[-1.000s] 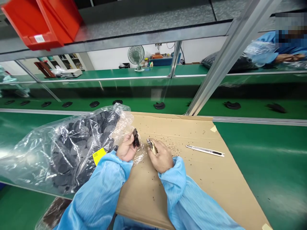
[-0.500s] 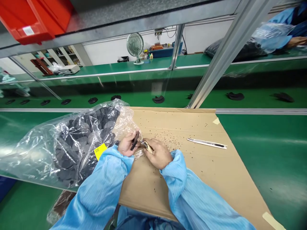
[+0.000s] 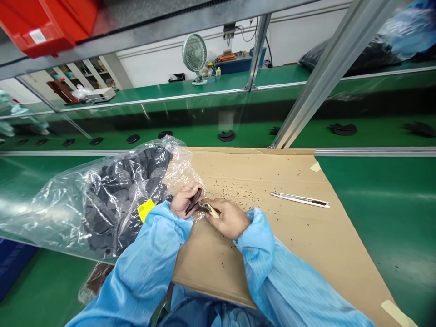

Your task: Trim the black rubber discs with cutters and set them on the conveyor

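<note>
My left hand (image 3: 182, 202) grips a thin black disc-like part (image 3: 194, 201), held tilted nearly edge-on. In my right hand (image 3: 232, 220) is a pair of nippers (image 3: 214, 212) with cream-coloured handles. Their metal jaws meet the part's lower right edge; whether they are closed on it is too small to tell. Both hands are over a cardboard sheet (image 3: 289, 240) sprinkled with tiny dark bits. Close by on the left, a clear plastic bag (image 3: 64, 200) full of round black parts lies with a yellow label (image 3: 146, 210) on it.
A slim utility knife (image 3: 299, 200) lies on the cardboard at right. Behind it runs a green belt (image 3: 190, 141) with several black parts along it. A metal post (image 3: 306, 100) rises at the back right. An orange-red bin (image 3: 51, 27) overhangs at upper left.
The view has shifted slightly, so the scene sits a little further right. The black part has turned somewhat in my left hand. Both hands keep their holds.
</note>
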Demonstrator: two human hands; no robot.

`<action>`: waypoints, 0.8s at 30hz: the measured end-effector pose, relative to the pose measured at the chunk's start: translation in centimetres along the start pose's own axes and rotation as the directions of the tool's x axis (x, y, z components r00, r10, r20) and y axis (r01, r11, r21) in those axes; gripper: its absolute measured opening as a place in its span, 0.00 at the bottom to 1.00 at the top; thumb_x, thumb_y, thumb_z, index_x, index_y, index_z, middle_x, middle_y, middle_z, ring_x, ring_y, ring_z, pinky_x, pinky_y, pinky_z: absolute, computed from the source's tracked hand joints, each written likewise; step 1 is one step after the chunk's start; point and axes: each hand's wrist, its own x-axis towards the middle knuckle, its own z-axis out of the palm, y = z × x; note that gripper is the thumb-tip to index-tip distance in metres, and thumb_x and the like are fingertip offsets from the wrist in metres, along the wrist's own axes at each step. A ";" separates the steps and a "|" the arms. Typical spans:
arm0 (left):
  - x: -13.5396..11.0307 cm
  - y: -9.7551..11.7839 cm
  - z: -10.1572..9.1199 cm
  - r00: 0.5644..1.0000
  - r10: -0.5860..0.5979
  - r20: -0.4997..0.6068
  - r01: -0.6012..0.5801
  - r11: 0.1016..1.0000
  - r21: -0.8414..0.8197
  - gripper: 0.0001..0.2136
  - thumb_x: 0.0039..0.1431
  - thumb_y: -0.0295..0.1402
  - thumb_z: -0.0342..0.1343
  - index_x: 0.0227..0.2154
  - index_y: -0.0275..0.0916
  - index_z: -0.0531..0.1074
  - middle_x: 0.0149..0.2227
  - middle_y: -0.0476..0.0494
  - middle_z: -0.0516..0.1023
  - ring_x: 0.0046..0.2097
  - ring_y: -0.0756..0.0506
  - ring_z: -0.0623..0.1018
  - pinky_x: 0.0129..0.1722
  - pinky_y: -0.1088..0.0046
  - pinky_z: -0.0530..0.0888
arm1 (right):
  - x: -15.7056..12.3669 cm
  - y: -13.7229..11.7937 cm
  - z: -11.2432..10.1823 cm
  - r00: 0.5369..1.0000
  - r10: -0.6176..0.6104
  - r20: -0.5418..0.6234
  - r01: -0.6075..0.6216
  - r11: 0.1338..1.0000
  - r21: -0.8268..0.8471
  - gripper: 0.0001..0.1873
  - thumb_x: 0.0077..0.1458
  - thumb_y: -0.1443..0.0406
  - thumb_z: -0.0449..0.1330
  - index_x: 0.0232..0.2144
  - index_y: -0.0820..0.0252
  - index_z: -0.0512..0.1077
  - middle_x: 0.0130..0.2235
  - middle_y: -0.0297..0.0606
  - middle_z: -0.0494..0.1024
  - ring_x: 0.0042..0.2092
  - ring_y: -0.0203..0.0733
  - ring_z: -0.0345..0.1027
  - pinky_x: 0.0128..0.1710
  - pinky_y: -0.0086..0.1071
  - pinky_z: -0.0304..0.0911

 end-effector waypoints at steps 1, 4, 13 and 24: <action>0.0 0.0 0.0 1.000 0.004 -0.001 -0.004 1.000 0.003 0.13 0.44 0.32 0.65 0.30 0.34 0.68 0.24 0.49 0.66 0.20 0.55 0.62 0.17 0.79 0.59 | 0.0 0.0 0.0 1.000 0.005 0.002 -0.005 1.000 -0.006 0.23 0.49 0.69 0.56 0.49 0.53 0.71 0.37 0.35 0.78 0.39 0.41 0.71 0.38 0.29 0.62; 0.0 -0.1 -0.1 1.000 0.019 0.012 -0.019 1.000 0.014 0.13 0.42 0.33 0.65 0.29 0.34 0.68 0.23 0.49 0.66 0.20 0.55 0.62 0.17 0.78 0.58 | 0.0 0.2 0.0 1.000 0.020 0.013 -0.020 1.000 -0.020 0.23 0.48 0.69 0.57 0.49 0.53 0.71 0.38 0.36 0.78 0.38 0.41 0.71 0.38 0.29 0.63; 0.1 -0.5 -0.5 0.998 0.033 0.061 -0.039 0.993 0.107 0.13 0.42 0.35 0.66 0.28 0.34 0.69 0.22 0.48 0.68 0.20 0.54 0.64 0.20 0.78 0.59 | -0.1 0.5 -0.5 0.996 -0.004 0.087 0.009 0.998 -0.062 0.22 0.46 0.71 0.54 0.45 0.52 0.73 0.38 0.34 0.79 0.38 0.41 0.72 0.37 0.28 0.62; 0.6 -0.9 -1.0 0.997 0.030 0.071 -0.039 0.992 0.124 0.13 0.43 0.35 0.66 0.28 0.34 0.70 0.22 0.48 0.70 0.21 0.53 0.67 0.21 0.79 0.62 | -0.2 0.6 -0.5 0.993 0.071 0.094 -0.083 0.988 0.130 0.15 0.47 0.69 0.55 0.37 0.53 0.76 0.32 0.32 0.79 0.35 0.40 0.71 0.34 0.28 0.62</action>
